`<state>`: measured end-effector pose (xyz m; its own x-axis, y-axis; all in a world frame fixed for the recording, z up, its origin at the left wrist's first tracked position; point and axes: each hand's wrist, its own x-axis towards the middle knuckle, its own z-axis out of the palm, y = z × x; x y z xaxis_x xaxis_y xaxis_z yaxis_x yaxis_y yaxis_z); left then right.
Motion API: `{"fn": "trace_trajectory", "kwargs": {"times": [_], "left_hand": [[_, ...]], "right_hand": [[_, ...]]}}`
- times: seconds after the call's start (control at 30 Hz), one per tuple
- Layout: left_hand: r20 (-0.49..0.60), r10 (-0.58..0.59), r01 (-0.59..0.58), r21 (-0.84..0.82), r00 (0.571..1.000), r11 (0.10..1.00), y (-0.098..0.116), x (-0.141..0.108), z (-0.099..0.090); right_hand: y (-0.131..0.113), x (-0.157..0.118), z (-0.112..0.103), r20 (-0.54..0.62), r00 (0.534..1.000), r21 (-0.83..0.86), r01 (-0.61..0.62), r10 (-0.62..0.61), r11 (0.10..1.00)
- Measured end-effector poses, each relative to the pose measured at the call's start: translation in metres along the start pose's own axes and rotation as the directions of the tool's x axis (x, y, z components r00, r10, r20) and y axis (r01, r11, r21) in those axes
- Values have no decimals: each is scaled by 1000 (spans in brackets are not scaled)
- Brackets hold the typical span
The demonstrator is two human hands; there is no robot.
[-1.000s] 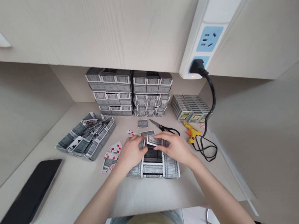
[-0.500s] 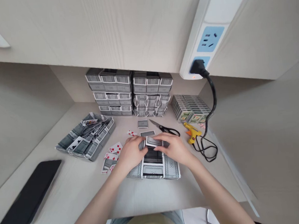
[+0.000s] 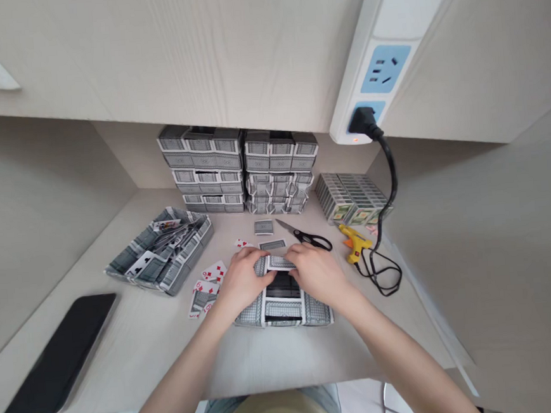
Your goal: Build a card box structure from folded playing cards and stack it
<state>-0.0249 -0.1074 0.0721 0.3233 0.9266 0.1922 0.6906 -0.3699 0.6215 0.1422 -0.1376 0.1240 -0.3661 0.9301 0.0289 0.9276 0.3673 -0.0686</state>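
A box built of grey-backed playing cards (image 3: 283, 310) lies near the front of the desk, with a dark opening in its middle. At its far edge sits a folded card piece (image 3: 280, 262). My left hand (image 3: 246, 273) pinches the left end of this piece between thumb and fingers. The right end is between the thumb and fingers of my right hand (image 3: 315, 268). Loose red-suited cards (image 3: 206, 287) lie left of the box. Just behind it is a face-down card (image 3: 272, 245), and farther back a small card stack (image 3: 263, 227).
An open card tray (image 3: 191, 257) with loose cards stands left, behind a black phone (image 3: 61, 357). Scissors (image 3: 312, 239) and a yellow glue gun (image 3: 356, 243) with its cord lie right. Stacked card boxes (image 3: 205, 167) and card packs (image 3: 351, 197) stand behind; a power strip (image 3: 386, 64) hangs above.
The folded card piece has been lowered from a tilt to the box's far edge. My right hand has shifted slightly, its fingers now closer to the piece's end.
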Motion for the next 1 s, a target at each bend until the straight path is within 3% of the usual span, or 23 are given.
{"fn": "trace_trajectory", "kwargs": {"times": [0.23, 0.7, 1.0], "left_hand": [[26, 91, -87, -104, 996, 991, 0, 2, -2], [-22, 46, -50, -200, 999, 978, 2, 0, 0], [-41, 37, -44, -190, 998, 981, 4, -1, 0]], "right_hand": [[-6, 0, -4, 53, 998, -79, 18, -14, 997], [-12, -3, -10, 115, 993, -94, 34, -23, 995], [-5, -9, 7, -57, 979, -54, 193, -196, 980]]}}
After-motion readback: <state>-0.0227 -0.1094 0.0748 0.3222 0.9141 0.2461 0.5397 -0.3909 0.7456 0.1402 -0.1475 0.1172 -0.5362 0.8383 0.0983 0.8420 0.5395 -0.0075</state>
